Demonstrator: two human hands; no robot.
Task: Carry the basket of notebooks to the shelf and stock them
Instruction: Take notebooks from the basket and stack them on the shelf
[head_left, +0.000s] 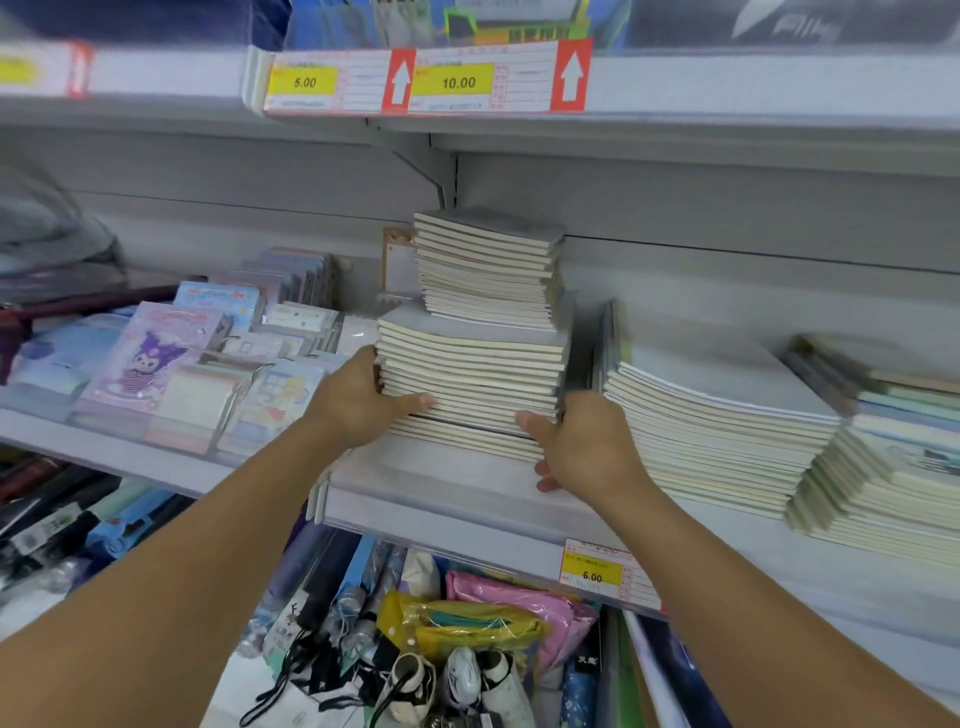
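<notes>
1. Cream-edged notebooks (470, 382) are sitting in a tall stack on the white shelf (441, 499), with a smaller stack of notebooks (488, 270) perched on top and set back toward the far wall.
2. The left hand (358, 400) is clasping the stack's left side, thumb lying along the near face and fingers wrapping round the far-left corner.
3. The right hand (582, 447) is pressing the right side, thumb pointing across the near face; its fingers are mostly hidden, so I cannot tell how far they are curling round the stack.
4. No basket is showing in this view; stocking is looking well under way.
5. Risk: the upper pile is sitting off-centre and could be sliding off if the lower stack gets pushed or tilted sharply.
6. Risk: a dark gap is showing low in the stack near the thumbs, so squeezing there may be splitting the pile, leaving the bottom copies behind.
7. Edges: the stack's near face is standing close to the shelf lip, so pulling it nearer risks spilling it onto the umbrellas (363, 623) below.
8. Room: the neighbouring notebook pile (722, 415) is lying just beside on the right and the sticker packs (156, 364) near on the left, leaving little sideways space; open room is lying toward the far wall.
</notes>
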